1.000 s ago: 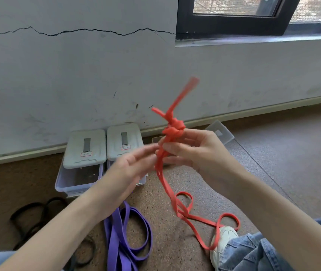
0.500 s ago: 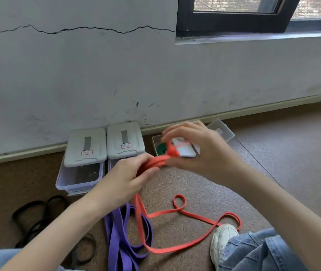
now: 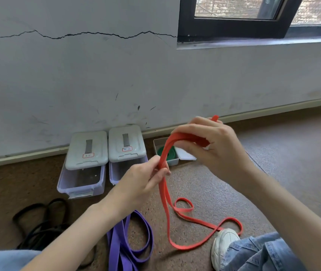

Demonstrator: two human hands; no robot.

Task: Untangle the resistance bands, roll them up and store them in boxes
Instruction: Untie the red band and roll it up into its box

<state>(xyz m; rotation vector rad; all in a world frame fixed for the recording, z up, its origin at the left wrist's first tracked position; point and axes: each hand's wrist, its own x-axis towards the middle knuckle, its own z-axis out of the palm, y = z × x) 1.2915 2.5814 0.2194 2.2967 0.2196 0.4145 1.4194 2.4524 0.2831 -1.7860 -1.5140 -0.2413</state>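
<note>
While both hands work mid-frame, right hand (image 3: 212,145) curls around the red band (image 3: 164,194), left hand (image 3: 146,177) pinches it lower; its slack loops across the floor (image 3: 292,153) at lower centre.

I see a red-orange band (image 3: 166,208), purple band (image 3: 120,249), black bands (image 3: 44,218), green roll (image 3: 167,153) — grey-lidded clear boxes (image 3: 86,163), brown speckled floor (image 3: 292,173), blue jeans (image 3: 263,253).

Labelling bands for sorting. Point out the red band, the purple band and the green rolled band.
red rubber band (image 3: 164,194), head view, doubled strands below left hand
purple flat band (image 3: 116,245), head view, floor strands
green rolled band (image 3: 170,153), head view, coil in open box
</note>
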